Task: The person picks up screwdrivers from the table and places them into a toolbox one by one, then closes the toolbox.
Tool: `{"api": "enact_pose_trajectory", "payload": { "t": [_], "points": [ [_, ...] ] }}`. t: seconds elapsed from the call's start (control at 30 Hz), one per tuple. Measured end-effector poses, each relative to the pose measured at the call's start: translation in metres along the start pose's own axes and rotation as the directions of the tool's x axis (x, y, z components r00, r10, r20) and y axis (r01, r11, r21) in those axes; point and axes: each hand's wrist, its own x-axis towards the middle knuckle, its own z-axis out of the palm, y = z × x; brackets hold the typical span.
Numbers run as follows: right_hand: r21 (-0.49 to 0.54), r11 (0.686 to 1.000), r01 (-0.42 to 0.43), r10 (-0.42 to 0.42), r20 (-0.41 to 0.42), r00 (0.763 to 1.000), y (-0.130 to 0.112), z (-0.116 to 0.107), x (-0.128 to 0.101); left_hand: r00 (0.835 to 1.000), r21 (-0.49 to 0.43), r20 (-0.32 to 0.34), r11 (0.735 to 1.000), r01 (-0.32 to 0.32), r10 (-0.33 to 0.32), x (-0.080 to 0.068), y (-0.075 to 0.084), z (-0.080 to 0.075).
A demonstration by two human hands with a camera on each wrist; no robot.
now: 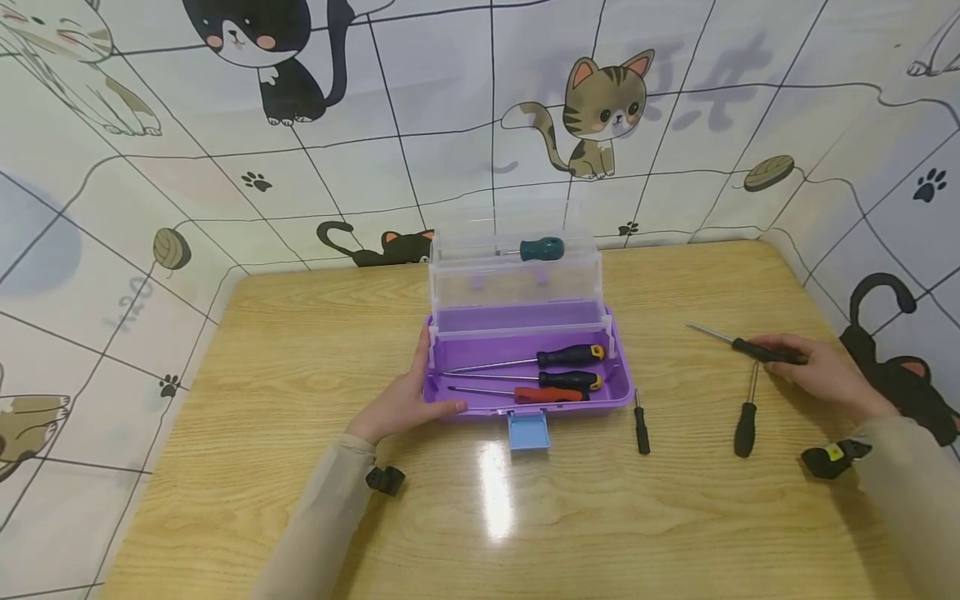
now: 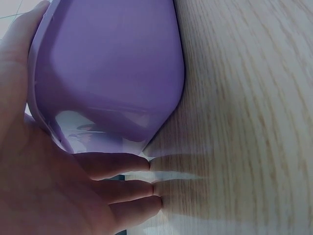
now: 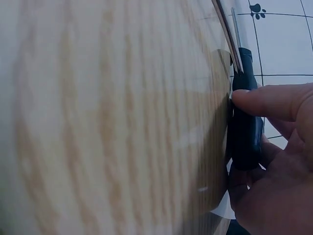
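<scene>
The left hand (image 1: 401, 406) lies flat against the purple toolbox (image 1: 525, 392) (steadying it on the worktop (image 1: 300, 358)); the right hand (image 1: 821, 372), its grip pinching, holds a black screwdriver (image 1: 750, 347) well right of it.

A home corner: wood-grain surface (image 1: 300, 500) boxed in by cartoon-cat wall panels (image 1: 450, 125), purple toolbox (image 1: 525, 404) and screwdrivers (image 1: 570, 356) laid out.

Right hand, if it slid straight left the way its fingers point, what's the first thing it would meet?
Probably open tabletop first; the right hand, gripping a black-handled screwdriver, then heads toward the purple toolbox, though depth is unclear.
</scene>
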Motion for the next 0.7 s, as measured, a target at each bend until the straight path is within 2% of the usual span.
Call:
{"api": "enact_pose_trajectory", "payload": {
  "t": [0.23,0.5,0.7],
  "points": [
    [-0.005,0.999,-0.032,0.033,0.033,0.999,-0.0004,0.0004,0.0005,1.0,0.004,-0.003,1.0,-0.006,0.006,0.0001,-0.0009,-0.0005],
    [-0.033,0.997,-0.064,0.064,0.003,0.998,-0.0024,-0.0007,-0.0012,1.0,-0.013,0.004,1.0,-0.019,0.019,0.0004,-0.002,-0.0002],
    [0.016,0.999,-0.049,0.05,-0.043,0.998,-0.0018,-0.002,-0.0025,1.0,-0.02,0.002,0.999,-0.027,0.028,0.0009,-0.0031,0.0002]
  ]
}}
